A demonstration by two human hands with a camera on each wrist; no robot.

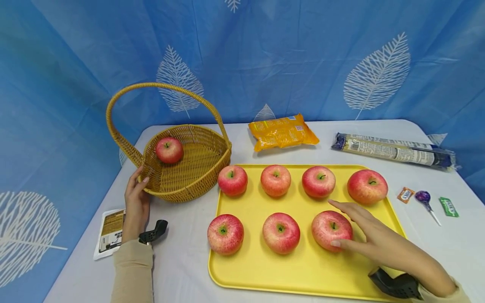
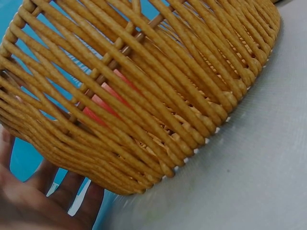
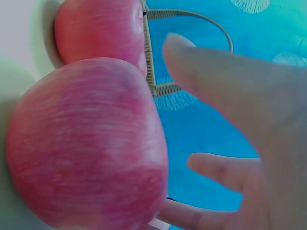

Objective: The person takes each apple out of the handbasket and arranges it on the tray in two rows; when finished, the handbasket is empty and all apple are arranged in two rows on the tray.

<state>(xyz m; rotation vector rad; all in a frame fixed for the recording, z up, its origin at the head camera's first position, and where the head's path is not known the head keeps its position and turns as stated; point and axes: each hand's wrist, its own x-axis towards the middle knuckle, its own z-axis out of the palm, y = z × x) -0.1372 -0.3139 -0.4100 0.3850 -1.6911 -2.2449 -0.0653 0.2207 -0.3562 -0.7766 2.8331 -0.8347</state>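
Now apple [image 1: 331, 229] at right hand [image 1: 373, 235]

Red apples [image 1: 280, 227] on yellow tray [image 1: 303, 273], tan wicker basket [image 1: 197, 176], blue leaf-patterned backdrop [image 1: 303, 63].

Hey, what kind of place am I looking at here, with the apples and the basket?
Probably a staged tabletop set, not a kitchen: a blue leaf-print backdrop hangs behind a white-covered table, with apples in neat rows on a yellow tray beside a wicker basket.
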